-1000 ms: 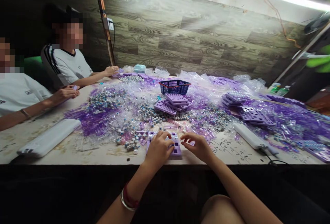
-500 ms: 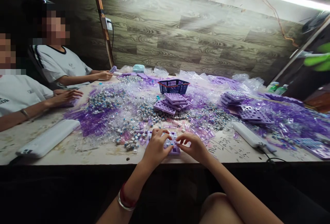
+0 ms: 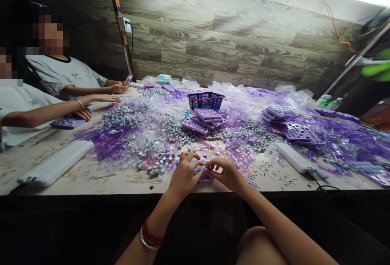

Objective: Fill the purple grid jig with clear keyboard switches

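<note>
Viewing through the head camera, I log containers first: a dark blue mesh basket [image 3: 199, 103] stands mid-table with an orange-red line along its rim; I cannot make out its contents at this angle. Just in front of it, lavender slotted trays [image 3: 207, 114] lie stacked askew, with open cells showing in the top one. To the right, another slotted tray [image 3: 303, 135] rests near a second stack [image 3: 278, 111], and a tray at the right edge [image 3: 373, 172] carries pale, glossy pieces. At left, a tray [image 3: 67, 122] bearing small parts lies by a co-worker's hand [image 3: 81, 112]. The working tray [image 3: 207, 178] lies flat on the table [image 3: 122, 185] near its front edge, directly below my left hand [image 3: 184, 175] and just left of my right hand [image 3: 227, 174]; pale, glossy pieces show in it between the two. Left: fingers curled over the tray, thumb a narrow gap from the forefinger; I cannot tell whether it grips anything. Right: thumb and forefinger nearly meeting at the tray's right side, a narrow pinch; any part between them is too small to tell. Beyond the tray spreads a loose heap of small grey-white and blue parts [image 3: 122, 118].
</note>
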Demonstrator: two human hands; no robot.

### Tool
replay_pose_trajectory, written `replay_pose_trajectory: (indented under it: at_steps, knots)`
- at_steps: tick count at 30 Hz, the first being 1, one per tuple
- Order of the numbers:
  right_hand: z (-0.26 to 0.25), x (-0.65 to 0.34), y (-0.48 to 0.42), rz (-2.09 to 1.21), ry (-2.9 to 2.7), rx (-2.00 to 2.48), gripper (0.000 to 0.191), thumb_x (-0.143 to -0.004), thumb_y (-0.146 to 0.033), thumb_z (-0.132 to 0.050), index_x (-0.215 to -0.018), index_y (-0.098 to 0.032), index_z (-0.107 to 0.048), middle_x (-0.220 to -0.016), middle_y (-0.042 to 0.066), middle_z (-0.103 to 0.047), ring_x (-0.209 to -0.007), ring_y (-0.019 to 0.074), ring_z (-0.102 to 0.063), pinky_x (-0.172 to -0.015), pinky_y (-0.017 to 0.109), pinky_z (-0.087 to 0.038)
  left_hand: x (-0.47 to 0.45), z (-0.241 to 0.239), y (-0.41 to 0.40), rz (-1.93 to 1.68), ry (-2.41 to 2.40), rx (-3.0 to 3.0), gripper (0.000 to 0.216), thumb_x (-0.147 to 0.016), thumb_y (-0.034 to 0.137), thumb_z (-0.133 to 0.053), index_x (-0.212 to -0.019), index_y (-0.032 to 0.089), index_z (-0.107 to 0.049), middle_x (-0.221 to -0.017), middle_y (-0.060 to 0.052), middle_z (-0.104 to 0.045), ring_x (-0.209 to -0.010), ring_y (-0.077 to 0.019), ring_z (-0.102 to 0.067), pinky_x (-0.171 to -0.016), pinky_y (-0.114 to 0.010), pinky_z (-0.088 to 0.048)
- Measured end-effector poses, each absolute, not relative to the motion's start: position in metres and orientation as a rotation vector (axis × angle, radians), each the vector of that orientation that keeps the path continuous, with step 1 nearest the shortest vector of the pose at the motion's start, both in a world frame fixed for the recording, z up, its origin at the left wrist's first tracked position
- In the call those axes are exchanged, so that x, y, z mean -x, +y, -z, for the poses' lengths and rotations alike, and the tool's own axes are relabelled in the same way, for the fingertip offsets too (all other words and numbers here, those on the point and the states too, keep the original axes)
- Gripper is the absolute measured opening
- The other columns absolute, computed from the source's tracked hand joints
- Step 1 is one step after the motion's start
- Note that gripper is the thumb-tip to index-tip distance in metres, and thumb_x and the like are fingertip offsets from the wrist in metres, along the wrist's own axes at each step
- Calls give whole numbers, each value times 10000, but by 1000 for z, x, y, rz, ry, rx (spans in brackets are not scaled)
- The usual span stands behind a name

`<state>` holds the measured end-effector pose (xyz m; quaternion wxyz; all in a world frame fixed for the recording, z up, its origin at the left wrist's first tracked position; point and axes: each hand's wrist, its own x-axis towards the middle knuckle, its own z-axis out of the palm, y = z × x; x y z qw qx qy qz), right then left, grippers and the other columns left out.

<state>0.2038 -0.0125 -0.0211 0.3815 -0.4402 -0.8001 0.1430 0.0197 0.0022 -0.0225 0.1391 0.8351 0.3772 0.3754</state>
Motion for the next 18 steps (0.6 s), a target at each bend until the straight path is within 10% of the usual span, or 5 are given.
replay_pose_trajectory:
  at_steps: [18]
  knots:
    - [23, -211, -2, -403, -2030, 1087, 45, -722, -147, -714, -727, -190, -701, -745, 29, -725, -690, 155, -675, -672, 247, -512, -24, 22, 7, -1047, 1077, -2523, 133, -798, 182, -642, -921, 199, -688, -994, -54, -611, -1023, -228, -481, -929, -395, -446]
